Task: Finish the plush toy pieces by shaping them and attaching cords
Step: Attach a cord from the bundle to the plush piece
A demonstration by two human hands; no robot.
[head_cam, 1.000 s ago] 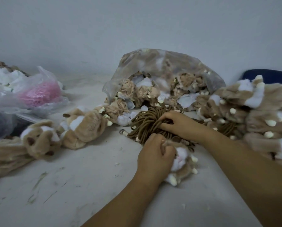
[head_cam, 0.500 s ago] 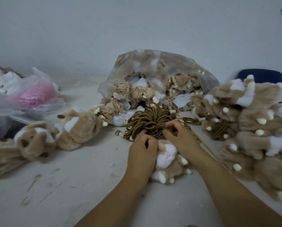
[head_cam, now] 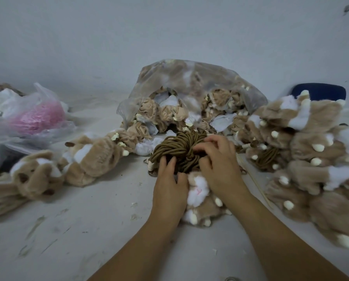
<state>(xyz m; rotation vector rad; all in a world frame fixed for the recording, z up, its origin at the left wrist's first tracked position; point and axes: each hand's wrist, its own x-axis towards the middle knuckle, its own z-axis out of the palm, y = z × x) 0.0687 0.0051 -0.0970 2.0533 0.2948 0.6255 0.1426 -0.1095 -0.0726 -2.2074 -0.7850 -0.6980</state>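
- Since half a second ago both hands have gone forward off the plush piece and onto the cords. The right hand (head_cam: 218,165) was picking at the near rim and now covers the right side.
- The left hand (head_cam: 169,189) lies with its palm over the left edge of the plush toy piece (head_cam: 202,201). Its fingers (head_cam: 163,162) stretch forward, slightly apart, with the tips touching the near edge of the bundle of brown cords (head_cam: 177,147).
- The right hand is arched like a claw, its fingers curled down into the cords and gripping them. Its wrist passes over the plush toy piece.
- The plush toy piece is tan and white with cream nubs. It lies on the scuffed white table (head_cam: 78,230), just in front of the bundle and partly under both hands.
- A thin pale strand (head_cam: 257,186) runs along the table just right of the right forearm.
- To the right is a heap of tan plush pieces (head_cam: 315,169), with a second cord coil (head_cam: 267,159) tucked into it.
- To the left, well apart, lie more plush pieces (head_cam: 92,157), somewhat blurred.
- Behind the bundle is a clear plastic bag (head_cam: 189,82), its mouth spilling crumpled beige fabric pieces (head_cam: 149,110).
- At far left, thin bags hold something pink (head_cam: 37,118).
- At far right, a dark blue object (head_cam: 319,91) shows against the wall.
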